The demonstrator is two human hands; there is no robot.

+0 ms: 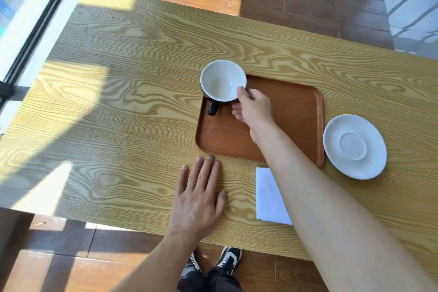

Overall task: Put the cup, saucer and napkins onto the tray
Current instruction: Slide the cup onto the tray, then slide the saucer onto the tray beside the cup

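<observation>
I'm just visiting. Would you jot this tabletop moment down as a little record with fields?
cup: gripped at the rim by the right hand, at the tray's far left corner
tray: brown, on the wooden table
saucer: on the table, right of the tray
napkins: on the table, near side of the tray
left hand: flat on the table

No text, label, brand, number or sign can be read anywhere in the head view. The round white ceramic saucer point(354, 146), the folded white paper napkins point(267, 194), the rectangular brown wooden tray point(298, 111) and the white-lined black ceramic cup point(222, 80) all show plain, unmarked surfaces. The pale grained wooden table point(118, 102) carries only its wood pattern.
</observation>
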